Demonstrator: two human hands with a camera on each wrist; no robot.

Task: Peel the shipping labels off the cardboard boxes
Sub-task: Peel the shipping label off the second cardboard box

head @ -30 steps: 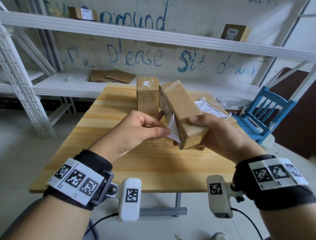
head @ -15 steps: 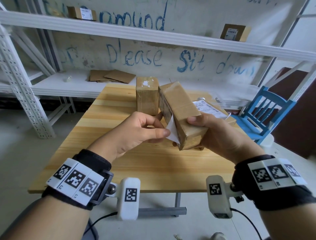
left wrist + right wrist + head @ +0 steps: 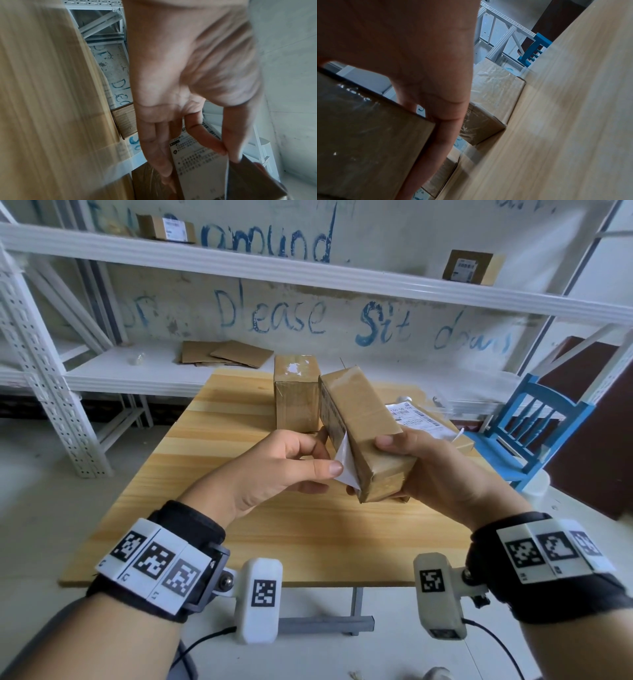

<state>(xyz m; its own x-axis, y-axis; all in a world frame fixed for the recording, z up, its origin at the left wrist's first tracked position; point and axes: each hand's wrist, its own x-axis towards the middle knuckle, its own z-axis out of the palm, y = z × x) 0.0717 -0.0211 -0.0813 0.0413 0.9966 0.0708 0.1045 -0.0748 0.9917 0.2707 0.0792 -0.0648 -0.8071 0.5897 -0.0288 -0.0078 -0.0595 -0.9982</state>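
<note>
The right hand (image 3: 442, 470) grips a long brown cardboard box wrapped in clear tape (image 3: 363, 433), thumb pressed on its upper face and fingers curled under it, holding it tilted above the light wooden table (image 3: 239, 529), near end lower than far end. On the box's left side face sits a white printed shipping label (image 3: 197, 162); its near corner is lifted off the cardboard and curls out to the left, showing a blank white underside. The left hand (image 3: 274, 467) is just left of the box and pinches that loose corner between thumb and forefinger, the other fingers loosely curled beside the label. In the left wrist view the label's printed face and barcode run away from the fingers, most of it flat on the box.

Far of the held box, a second brown taped cardboard box (image 3: 296, 395) stands upright on the table, a torn white patch on its top. To the right, partly hidden by the right hand, a third flat brown box with a white barcode label on top (image 3: 421, 419) lies on the table. A blue wooden chair (image 3: 534, 426) stands right of the table. White metal shelving (image 3: 308, 273) behind carries two more small labelled boxes on the upper shelf and flattened cardboard sheets (image 3: 226, 356) on the lower one.
</note>
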